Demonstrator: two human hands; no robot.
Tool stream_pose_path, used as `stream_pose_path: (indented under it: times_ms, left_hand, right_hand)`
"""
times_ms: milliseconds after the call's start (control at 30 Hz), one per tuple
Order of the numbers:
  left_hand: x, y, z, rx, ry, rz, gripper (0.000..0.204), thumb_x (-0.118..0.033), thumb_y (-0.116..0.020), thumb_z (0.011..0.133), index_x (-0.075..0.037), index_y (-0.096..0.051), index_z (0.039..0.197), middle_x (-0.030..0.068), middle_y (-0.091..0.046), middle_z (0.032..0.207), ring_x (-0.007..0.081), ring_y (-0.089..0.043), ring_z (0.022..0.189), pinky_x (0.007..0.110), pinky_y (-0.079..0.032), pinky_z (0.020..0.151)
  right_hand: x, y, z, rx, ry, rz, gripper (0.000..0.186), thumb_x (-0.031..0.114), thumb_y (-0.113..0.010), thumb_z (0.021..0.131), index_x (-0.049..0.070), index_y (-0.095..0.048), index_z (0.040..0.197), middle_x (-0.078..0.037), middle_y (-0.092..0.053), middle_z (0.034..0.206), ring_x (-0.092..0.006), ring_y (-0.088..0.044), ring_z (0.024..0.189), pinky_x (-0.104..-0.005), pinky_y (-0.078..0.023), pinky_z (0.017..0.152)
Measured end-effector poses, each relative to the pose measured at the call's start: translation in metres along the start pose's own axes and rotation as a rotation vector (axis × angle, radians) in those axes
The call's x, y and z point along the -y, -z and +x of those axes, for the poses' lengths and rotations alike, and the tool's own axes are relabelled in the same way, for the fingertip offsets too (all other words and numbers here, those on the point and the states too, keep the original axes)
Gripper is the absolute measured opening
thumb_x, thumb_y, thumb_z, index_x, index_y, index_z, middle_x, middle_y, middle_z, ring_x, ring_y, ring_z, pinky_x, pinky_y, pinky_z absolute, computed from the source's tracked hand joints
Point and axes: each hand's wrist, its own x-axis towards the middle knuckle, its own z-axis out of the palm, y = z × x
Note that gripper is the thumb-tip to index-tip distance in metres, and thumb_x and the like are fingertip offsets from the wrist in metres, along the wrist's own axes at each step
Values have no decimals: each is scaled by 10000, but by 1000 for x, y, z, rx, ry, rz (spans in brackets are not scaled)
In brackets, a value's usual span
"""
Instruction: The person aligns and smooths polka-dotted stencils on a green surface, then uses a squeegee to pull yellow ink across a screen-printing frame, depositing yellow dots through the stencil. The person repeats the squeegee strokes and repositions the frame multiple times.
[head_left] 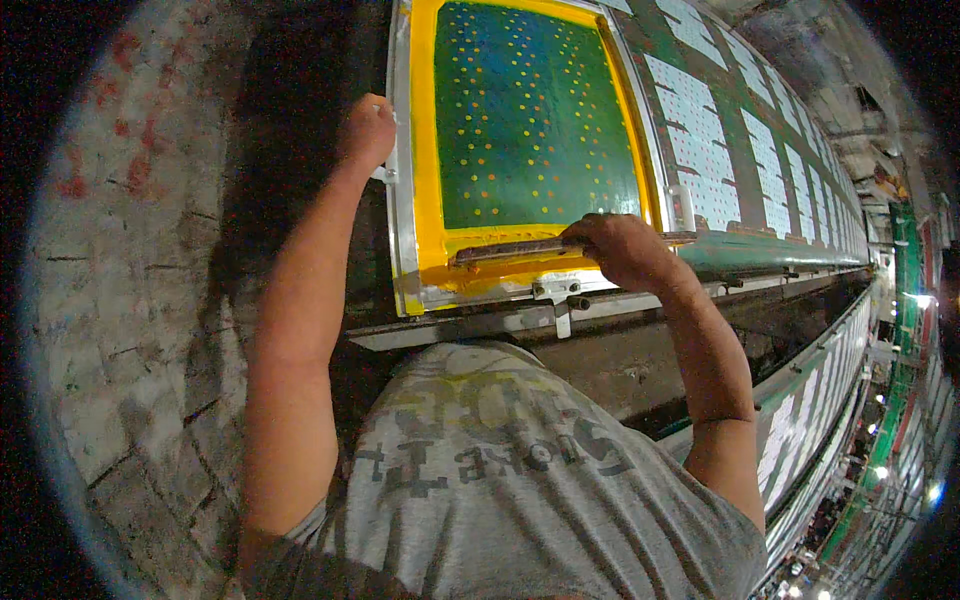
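Note:
A screen-printing frame (401, 190) with silver metal sides lies on the long table. Its green mesh (530, 120) carries small yellow and orange dots, and bright yellow ink (427, 130) borders it. My right hand (630, 250) is closed over a long brown squeegee (515, 249), which lies crosswise over the yellow near end of the frame. My left hand (370, 132) is closed at the frame's left side, by a small metal bracket; its fingertips are partly hidden.
White dotted panels (690, 125) lie in rows on the green table (740, 253) running off to the right. A metal rail (450, 325) with clamps edges its near side. Stained paved floor (130, 330) is on the left. Another table with white panels (810, 410) stands at right.

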Motion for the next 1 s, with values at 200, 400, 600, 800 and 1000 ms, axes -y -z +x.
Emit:
stream_pose_path:
  times_ms: [200,400,600,800,1000]
  left_hand:
    - [-7,4,-4,53,65,-17,230,-228,-641,1041,-86,-766,1170,232,-790,1184,457,-751,1110,529,-593,979]
    - [7,-1,2,73,31,-7,266,-256,-634,1057,-72,-750,1211,243,-775,1233,448,-738,1161,523,-577,1013]
    - [-4,14,-8,35,-52,56,266,-239,-617,1084,-66,-736,1247,256,-768,1233,450,-733,1167,513,-574,1007]
    - [-20,26,-18,87,40,100,275,-242,-624,1088,-96,-712,1304,240,-772,1234,456,-735,1136,525,-577,978]
    - [-32,35,-24,62,11,122,280,-235,-642,1082,-121,-701,1331,258,-781,1085,480,-753,997,540,-587,876]
  right_hand:
    - [15,-36,-21,-25,-134,-81,492,57,-684,909,201,-746,1376,-109,-764,1306,-380,-746,1150,-508,-607,1005]
    - [23,-80,-35,-427,-51,-106,427,190,-718,954,224,-738,1379,-62,-743,1279,-311,-714,1180,-485,-565,1014]
    - [-6,-61,9,-548,63,-131,405,176,-684,946,242,-752,1340,-56,-747,1232,-315,-725,1115,-475,-564,959]
    - [-64,-15,90,-537,131,-218,442,37,-632,902,199,-767,1291,-86,-758,1233,-335,-731,1122,-491,-555,981]
    - [-135,47,212,-545,139,-238,370,87,-654,932,195,-781,1262,-122,-777,1125,-362,-754,1049,-511,-596,915]
